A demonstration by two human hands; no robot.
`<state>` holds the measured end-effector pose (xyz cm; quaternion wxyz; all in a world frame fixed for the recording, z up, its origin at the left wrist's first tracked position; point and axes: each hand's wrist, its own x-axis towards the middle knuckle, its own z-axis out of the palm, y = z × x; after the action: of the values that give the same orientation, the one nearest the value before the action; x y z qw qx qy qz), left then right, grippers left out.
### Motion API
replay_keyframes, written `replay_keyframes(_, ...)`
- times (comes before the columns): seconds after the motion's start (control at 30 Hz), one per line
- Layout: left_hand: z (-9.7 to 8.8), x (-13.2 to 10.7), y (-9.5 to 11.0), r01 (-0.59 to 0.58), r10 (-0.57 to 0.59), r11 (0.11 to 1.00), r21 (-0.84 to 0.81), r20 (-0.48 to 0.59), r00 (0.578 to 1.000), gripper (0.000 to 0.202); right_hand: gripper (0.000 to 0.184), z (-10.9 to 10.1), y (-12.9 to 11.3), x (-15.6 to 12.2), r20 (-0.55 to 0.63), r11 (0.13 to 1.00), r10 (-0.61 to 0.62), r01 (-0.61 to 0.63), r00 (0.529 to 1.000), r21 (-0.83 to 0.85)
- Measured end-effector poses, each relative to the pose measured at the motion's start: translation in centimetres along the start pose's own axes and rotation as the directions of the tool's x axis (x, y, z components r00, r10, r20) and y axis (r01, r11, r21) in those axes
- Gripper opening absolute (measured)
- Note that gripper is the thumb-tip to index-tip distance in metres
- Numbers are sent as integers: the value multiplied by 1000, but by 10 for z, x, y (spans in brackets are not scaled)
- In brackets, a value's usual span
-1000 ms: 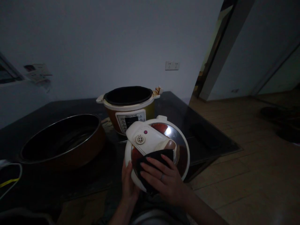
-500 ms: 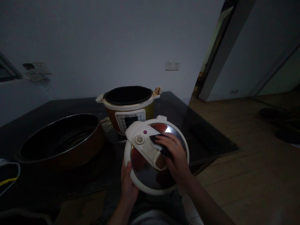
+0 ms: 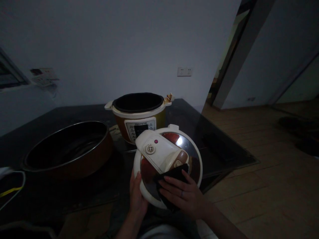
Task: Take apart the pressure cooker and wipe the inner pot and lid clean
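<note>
A round pressure cooker lid (image 3: 152, 164), white-rimmed with a shiny top and a white handle bar, is tilted up in front of me. My left hand (image 3: 138, 196) grips its lower left rim, thumb on top and the other fingers hidden beneath. My right hand (image 3: 180, 194) presses a dark cloth (image 3: 177, 172) flat against the lid's lower right part, just below the brown end of the handle. Behind the lid stands the electric pressure cooker body (image 3: 139, 114), uncovered, with a dark inside and a control panel facing me.
A large brown pan (image 3: 72, 146) stands on the dark table (image 3: 82, 111) left of the cooker. A white cord with a yellow part (image 3: 12, 191) lies at the left edge. On the wall behind is a socket (image 3: 184, 71). Tiled floor (image 3: 249, 192) extends at the right.
My right hand has moved the dark cloth down from the handle's middle to the lid's lower face. The left hand keeps its hold on the rim. The view has shifted slightly.
</note>
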<state>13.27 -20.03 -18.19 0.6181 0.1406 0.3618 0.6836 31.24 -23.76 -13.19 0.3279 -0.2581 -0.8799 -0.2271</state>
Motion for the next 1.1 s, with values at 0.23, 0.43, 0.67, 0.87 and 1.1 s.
replay_keyframes(0.23, -3, -1, -2, -2, 2, 1000, 6, -14, 1000, 54, 29, -13, 26, -33, 20, 996, 43, -44, 999, 76)
replay_keyframes(0.43, 1, -2, 1, 18, -18, 1000, 2, -58, 998, 58, 32, -37, 40, -62, -231, 592, 806, -736, 546, 328)
replay_keyframes(0.67, -3, 2, -2, 25, -23, 999, 38, -57, 998, 51, 26, -39, 18, -18, -221, 398, 917, -742, 331, 539)
replay_keyframes(0.87, -2, 0, 0, 38, -38, 999, 15, -3, 999, 62, 42, -9, -3, 22, -85, 606, 737, -601, 670, 521)
replay_keyframes(1.1, 0, -12, 8, 58, -55, 995, 79, -44, 998, 72, 28, 5, -20, 26, -275, 480, 871, -583, 408, 655)
